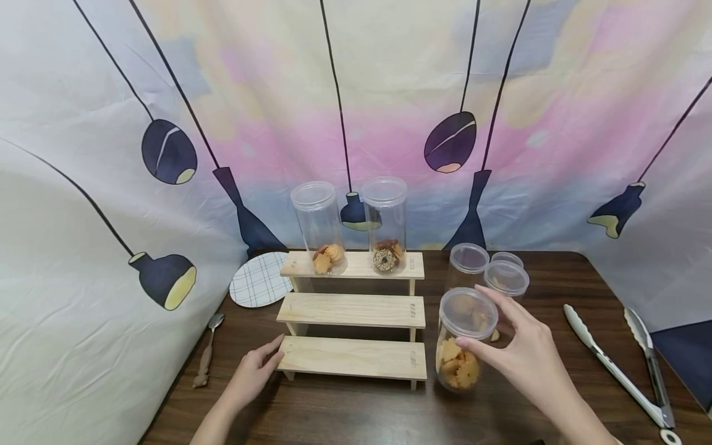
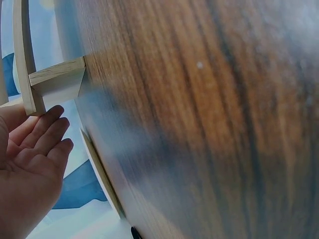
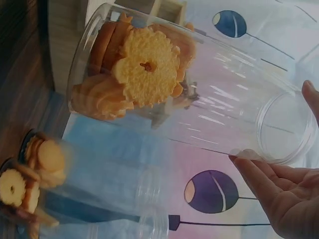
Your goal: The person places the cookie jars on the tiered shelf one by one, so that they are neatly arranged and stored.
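My right hand (image 1: 525,346) grips a clear lidded jar of cookies (image 1: 458,364) near its top, thumb on one side and fingers on the other. The jar leans a little, just right of the bottom shelf's end. In the right wrist view a flower-shaped cookie (image 3: 148,67) shows through its wall. My left hand (image 1: 253,374) rests its fingertips against the left end of a three-step wooden display stand (image 1: 350,357); in the left wrist view its fingers lie beside the board's end (image 2: 37,102). On the top step stand two cookie jars (image 1: 319,228) (image 1: 385,225).
Several more lidded jars (image 1: 506,278) stand behind my right hand. Metal tongs (image 1: 617,371) lie at the right. Left of the stand are a spoon (image 1: 206,355) and a white checked oval plate or mat (image 1: 258,281). A printed cloth (image 1: 389,80) hangs behind the table.
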Action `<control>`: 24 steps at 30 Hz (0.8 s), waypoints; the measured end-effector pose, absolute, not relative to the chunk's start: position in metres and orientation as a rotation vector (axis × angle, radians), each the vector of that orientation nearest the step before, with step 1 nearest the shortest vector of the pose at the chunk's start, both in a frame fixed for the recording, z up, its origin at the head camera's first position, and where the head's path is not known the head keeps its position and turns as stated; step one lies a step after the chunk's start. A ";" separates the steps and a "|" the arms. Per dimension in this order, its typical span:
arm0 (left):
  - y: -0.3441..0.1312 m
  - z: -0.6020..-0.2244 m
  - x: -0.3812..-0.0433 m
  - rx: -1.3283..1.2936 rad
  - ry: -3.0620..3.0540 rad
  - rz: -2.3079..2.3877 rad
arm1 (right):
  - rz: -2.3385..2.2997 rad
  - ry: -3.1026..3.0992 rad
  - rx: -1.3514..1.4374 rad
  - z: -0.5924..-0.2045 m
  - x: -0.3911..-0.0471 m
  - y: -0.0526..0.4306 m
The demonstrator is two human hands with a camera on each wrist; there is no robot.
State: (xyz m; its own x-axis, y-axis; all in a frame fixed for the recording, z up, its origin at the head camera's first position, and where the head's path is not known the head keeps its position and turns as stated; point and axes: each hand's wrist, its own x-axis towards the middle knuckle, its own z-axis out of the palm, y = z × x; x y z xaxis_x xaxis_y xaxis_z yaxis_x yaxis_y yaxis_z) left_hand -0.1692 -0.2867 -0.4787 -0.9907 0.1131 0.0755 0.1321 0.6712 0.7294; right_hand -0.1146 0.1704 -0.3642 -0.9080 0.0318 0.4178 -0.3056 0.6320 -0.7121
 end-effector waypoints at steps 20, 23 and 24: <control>-0.288 -0.480 -0.171 -0.214 -2.853 -1.232 | 1.413 -2.284 0.543 -0.365 -0.129 0.130; -0.288 -0.480 -0.171 -0.214 -2.857 -1.234 | 1.470 -2.284 0.562 -0.366 -0.132 0.125; -0.288 -0.480 -0.171 -0.213 -2.859 -1.233 | 1.486 -2.284 0.570 -0.365 -0.133 0.123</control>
State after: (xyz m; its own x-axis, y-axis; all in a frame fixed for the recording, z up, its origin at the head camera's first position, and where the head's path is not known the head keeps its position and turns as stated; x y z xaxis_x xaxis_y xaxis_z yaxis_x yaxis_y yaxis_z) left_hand -0.1707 -0.2879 -0.4796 -0.9905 0.1166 0.0732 0.1333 0.6785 0.7224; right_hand -0.1328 0.1233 -0.3654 -0.8555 -0.1382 0.4990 -0.5122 0.3669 -0.7765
